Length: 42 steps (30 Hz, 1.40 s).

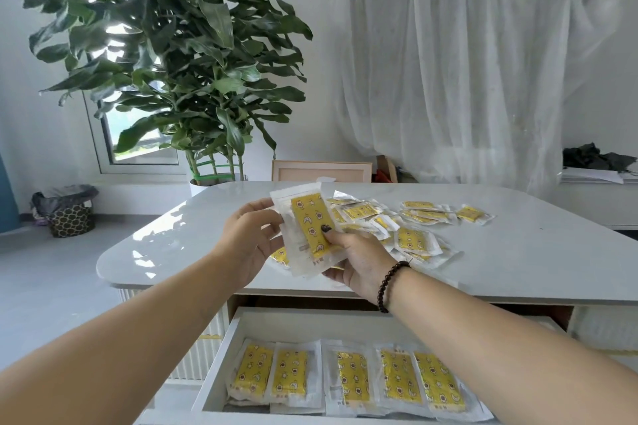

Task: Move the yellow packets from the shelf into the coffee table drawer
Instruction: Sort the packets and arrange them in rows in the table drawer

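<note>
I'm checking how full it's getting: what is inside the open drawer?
The drawer holds five yellow packets side by side in a row. The right forearm covers its right end, and more wrappers show underneath, uncountable.

Your right forearm [500, 331] hides the drawer's [221, 369] back right corner; the held stack [307, 235] covers loose packets [279, 256] at its 7 o'clock.

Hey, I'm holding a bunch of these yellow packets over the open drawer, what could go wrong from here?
The stack of packets looks fanned and glossy between your left hand and right hand; some could slip onto the tabletop. The drawer already holds a full row, so dropping them in may jumble it.
</note>
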Tool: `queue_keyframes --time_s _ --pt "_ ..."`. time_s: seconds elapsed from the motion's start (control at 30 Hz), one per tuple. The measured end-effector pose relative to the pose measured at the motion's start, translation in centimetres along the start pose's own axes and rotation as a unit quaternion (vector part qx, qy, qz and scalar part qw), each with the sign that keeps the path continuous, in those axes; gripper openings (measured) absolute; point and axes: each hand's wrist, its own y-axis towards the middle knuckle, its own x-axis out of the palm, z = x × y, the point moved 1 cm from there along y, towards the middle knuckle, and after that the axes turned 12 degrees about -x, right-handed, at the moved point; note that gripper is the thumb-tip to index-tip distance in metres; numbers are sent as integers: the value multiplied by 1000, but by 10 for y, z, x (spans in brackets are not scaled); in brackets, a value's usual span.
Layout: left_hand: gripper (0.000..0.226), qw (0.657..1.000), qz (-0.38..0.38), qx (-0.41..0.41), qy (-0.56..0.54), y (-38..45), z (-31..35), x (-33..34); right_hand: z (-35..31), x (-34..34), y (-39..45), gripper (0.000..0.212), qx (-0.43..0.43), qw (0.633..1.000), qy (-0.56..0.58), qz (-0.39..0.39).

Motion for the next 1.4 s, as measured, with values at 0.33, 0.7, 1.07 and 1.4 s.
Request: queue_keyframes --time_s 0.33,0.7,1.07,1.4 --pt "37 984 -67 -96 132 -1 -7 -5 -17 -26 1 36 -193 966 -168 27" --pt "26 943 59 -22 326 2 -13 -2 -12 -35 -10 38 -120 966 -226 -46" --pt "26 926 -21 -45 374 -8 -23 15 -23 -45 -20 17 -107 969 -216 -46" --pt "48 919 -71 -121 369 -4 -38 17 -18 -45 -20 12 -153 963 -222 16"
